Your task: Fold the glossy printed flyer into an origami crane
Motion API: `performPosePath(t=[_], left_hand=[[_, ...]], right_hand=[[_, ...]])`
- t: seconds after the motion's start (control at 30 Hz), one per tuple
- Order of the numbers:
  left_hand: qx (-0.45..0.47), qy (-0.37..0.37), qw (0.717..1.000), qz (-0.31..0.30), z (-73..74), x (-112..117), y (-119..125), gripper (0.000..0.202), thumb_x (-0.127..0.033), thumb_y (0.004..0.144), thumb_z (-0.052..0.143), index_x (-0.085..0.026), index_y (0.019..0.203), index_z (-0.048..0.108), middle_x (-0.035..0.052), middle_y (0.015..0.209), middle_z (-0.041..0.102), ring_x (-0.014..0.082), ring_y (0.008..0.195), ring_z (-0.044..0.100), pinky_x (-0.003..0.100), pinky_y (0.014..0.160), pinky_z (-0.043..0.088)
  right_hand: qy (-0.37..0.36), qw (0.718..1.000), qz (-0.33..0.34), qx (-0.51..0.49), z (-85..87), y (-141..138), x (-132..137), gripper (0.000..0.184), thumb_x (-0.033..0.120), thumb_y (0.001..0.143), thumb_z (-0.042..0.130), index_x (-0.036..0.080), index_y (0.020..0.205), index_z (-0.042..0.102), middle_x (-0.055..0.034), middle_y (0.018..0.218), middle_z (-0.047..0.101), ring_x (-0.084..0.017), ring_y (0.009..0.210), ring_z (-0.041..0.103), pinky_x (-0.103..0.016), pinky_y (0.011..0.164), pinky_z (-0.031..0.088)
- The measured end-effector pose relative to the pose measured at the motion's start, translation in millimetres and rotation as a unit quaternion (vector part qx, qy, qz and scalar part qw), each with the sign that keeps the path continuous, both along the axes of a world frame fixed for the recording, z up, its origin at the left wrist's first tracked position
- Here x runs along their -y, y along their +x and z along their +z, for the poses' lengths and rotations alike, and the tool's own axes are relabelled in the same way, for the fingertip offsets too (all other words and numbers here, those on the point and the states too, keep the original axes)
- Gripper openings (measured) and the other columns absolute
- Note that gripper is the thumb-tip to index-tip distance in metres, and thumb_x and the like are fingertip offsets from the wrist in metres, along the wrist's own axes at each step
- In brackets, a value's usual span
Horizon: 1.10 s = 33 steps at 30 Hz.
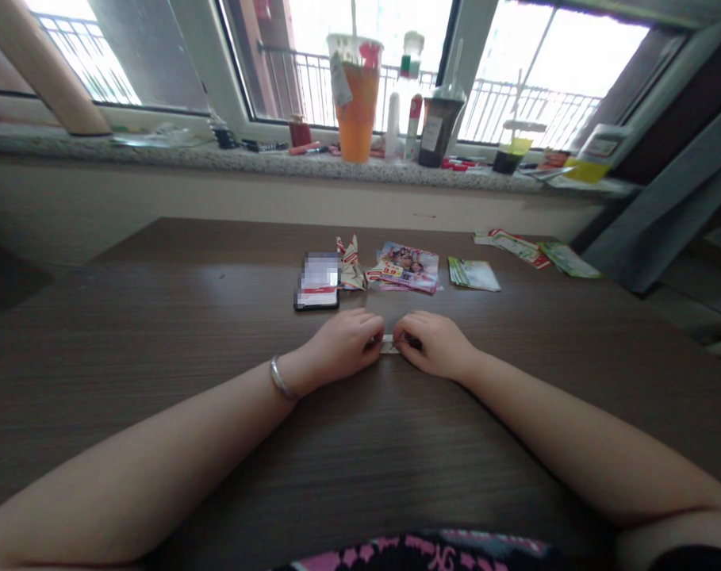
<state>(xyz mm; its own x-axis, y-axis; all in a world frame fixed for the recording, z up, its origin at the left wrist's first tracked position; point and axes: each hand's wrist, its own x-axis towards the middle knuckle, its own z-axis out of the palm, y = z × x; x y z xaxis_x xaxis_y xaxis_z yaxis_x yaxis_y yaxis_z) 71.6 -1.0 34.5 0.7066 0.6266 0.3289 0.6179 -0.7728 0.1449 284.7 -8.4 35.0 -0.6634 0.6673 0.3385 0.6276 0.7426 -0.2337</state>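
Between my two hands, low over the dark wooden table [229, 349], is a small folded strip of pale paper [388, 344]. My left hand [347, 346], with a silver bangle at its wrist, pinches the strip's left end. Its right end is in the curled fingers of my right hand [436, 344]. The fingers hide most of the paper. Just beyond my left hand lie a phone [318, 281] with a lit screen and a folded paper figure [352, 266] in cream and red.
Beyond my hands lie colourful leaflets [411, 268], a stack of green-white cards [474, 274] and more paper strips [518, 247]. On the stone windowsill [265, 162] stand an orange drink cup [357, 103], a dark drink cup [439, 127] and several bottles. A grey curtain [663, 198] hangs at right.
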Motion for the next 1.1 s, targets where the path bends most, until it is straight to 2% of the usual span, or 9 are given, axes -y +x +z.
performPosePath(t=[0.1, 0.3, 0.4, 0.5, 0.6, 0.73, 0.93, 1.1], left_hand=[[0.025, -0.021, 0.999, 0.0, -2.0, -1.4, -1.0, 0.004, -0.017, 0.085, 0.051, -0.017, 0.085, 0.056, 0.0033, 0.079, 0.059, 0.0163, 0.074, 0.054, 0.027, 0.066, 0.042], [0.026, -0.021, 0.998, -0.05, -3.6, -3.2, -1.4, 0.013, -0.015, 0.089, 0.045, -0.017, 0.087, 0.058, 0.0045, 0.085, 0.062, 0.0173, 0.081, 0.055, 0.029, 0.074, 0.043], [0.037, -0.033, 0.998, -0.04, -2.7, -2.7, -1.5, 0.011, -0.013, 0.087, 0.048, -0.017, 0.087, 0.058, 0.0041, 0.084, 0.061, 0.0176, 0.082, 0.055, 0.029, 0.074, 0.044], [0.059, -0.058, 0.996, -0.025, -1.9, -3.0, -2.4, 0.009, -0.012, 0.084, 0.051, -0.017, 0.087, 0.058, 0.004, 0.084, 0.061, 0.0172, 0.081, 0.056, 0.028, 0.073, 0.044], [0.074, -0.066, 0.995, -0.01, -1.6, -4.3, -3.9, 0.009, -0.012, 0.082, 0.053, -0.016, 0.088, 0.059, 0.0037, 0.082, 0.062, 0.0169, 0.079, 0.057, 0.028, 0.072, 0.044], [0.091, -0.075, 0.993, -0.005, -1.4, -5.2, -5.4, 0.009, -0.012, 0.082, 0.054, -0.016, 0.087, 0.06, 0.0028, 0.08, 0.062, 0.0158, 0.076, 0.056, 0.027, 0.072, 0.042], [0.13, -0.134, 0.982, -0.027, 1.4, -5.5, -5.6, 0.014, -0.014, 0.087, 0.046, -0.016, 0.085, 0.06, 0.0021, 0.08, 0.063, 0.0145, 0.077, 0.057, 0.026, 0.073, 0.042], [0.144, -0.181, 0.971, -0.057, 4.1, -6.1, -6.3, 0.017, -0.018, 0.087, 0.046, -0.017, 0.082, 0.061, 0.0017, 0.081, 0.063, 0.0151, 0.08, 0.057, 0.027, 0.076, 0.043]], right_hand=[[0.001, 1.0, 0.005, 0.003, -1.4, 0.7, -1.7, 0.01, 0.017, 0.088, 0.051, 0.02, 0.088, 0.06, -0.0037, 0.086, 0.065, -0.017, 0.081, 0.056, -0.027, 0.073, 0.041], [-0.008, 1.0, 0.018, 0.007, 0.0, 0.4, -2.6, 0.017, 0.014, 0.088, 0.048, 0.02, 0.091, 0.063, -0.0049, 0.091, 0.067, -0.019, 0.09, 0.057, -0.029, 0.081, 0.043], [-0.015, 1.0, 0.023, -0.003, 2.1, 0.7, -1.0, 0.016, 0.013, 0.085, 0.051, 0.021, 0.09, 0.064, -0.0047, 0.092, 0.067, -0.019, 0.091, 0.058, -0.03, 0.082, 0.044], [-0.023, 0.999, 0.025, -0.005, 4.3, 1.2, 0.0, 0.01, 0.02, 0.083, 0.058, 0.021, 0.091, 0.064, -0.0046, 0.092, 0.067, -0.02, 0.09, 0.058, -0.031, 0.081, 0.044], [-0.028, 0.999, 0.023, 0.001, 5.1, 1.3, -0.4, 0.013, 0.026, 0.081, 0.063, 0.021, 0.093, 0.064, -0.0044, 0.091, 0.066, -0.02, 0.089, 0.058, -0.031, 0.079, 0.044], [-0.036, 0.999, 0.017, -0.004, 3.4, 1.2, -1.6, 0.011, 0.024, 0.082, 0.061, 0.021, 0.092, 0.063, -0.0049, 0.092, 0.067, -0.02, 0.089, 0.058, -0.031, 0.08, 0.044], [-0.061, 0.996, 0.028, -0.06, 1.0, 0.4, -1.8, 0.009, 0.019, 0.083, 0.058, 0.02, 0.09, 0.063, -0.0053, 0.092, 0.067, -0.018, 0.088, 0.06, -0.03, 0.08, 0.046], [-0.119, 0.985, 0.007, -0.127, -3.0, -0.9, -3.4, 0.008, 0.017, 0.082, 0.056, 0.019, 0.085, 0.063, -0.0027, 0.085, 0.068, -0.014, 0.076, 0.059, -0.025, 0.07, 0.045]])
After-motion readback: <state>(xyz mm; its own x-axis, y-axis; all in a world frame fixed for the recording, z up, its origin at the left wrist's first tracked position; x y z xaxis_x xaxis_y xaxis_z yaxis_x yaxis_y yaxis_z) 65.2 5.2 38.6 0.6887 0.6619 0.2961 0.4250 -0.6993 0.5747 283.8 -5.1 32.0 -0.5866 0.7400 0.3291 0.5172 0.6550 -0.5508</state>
